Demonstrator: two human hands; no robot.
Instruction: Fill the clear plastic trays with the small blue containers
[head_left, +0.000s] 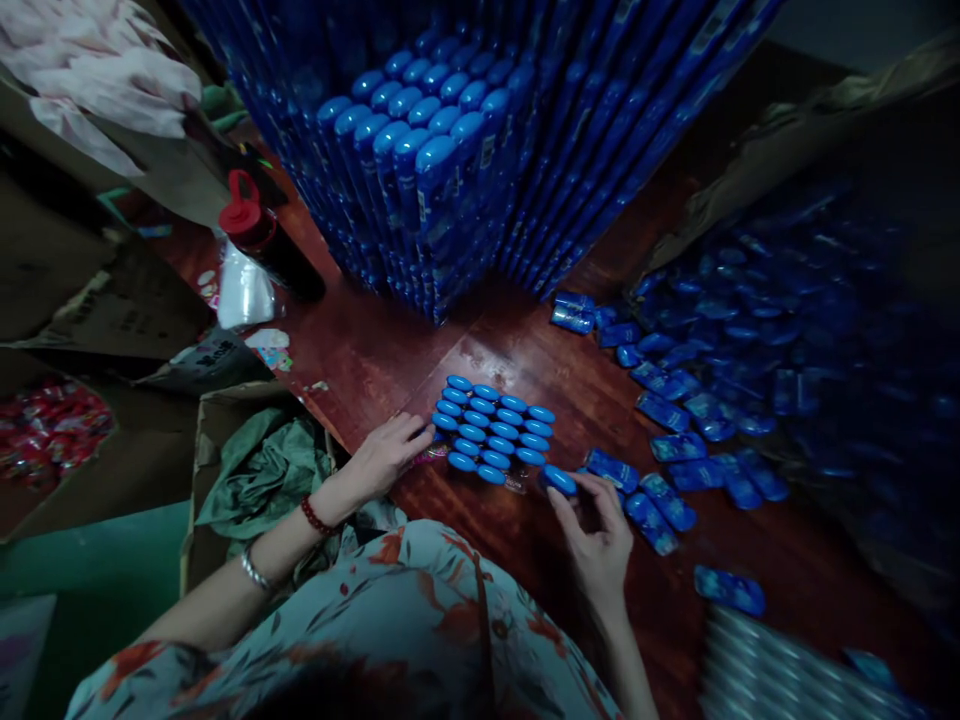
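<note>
A block of small blue cases with glossy oval tops [491, 428] stands upright in tight rows on the table before me. At its left edge is my left hand [386, 452], fingers stretched out against the end cases; a small pink printed piece [430, 455] shows by the fingers. My right hand [600, 535] pinches one blue oval-topped case [559, 480] between thumb and fingers, just off the block's near right corner. Several similar flat blue cases [652, 520] lie loose to the right of this hand.
Tall stacks of blue cases [442, 200] rise at the back. A large heap of blue cases [750, 330] spills from the right. A red-lidded bottle [274, 250] stands left. Open cartons hold green cloth [259, 480] and red wrapped pieces [52, 430]. A ridged grey tray [787, 670] lies near right.
</note>
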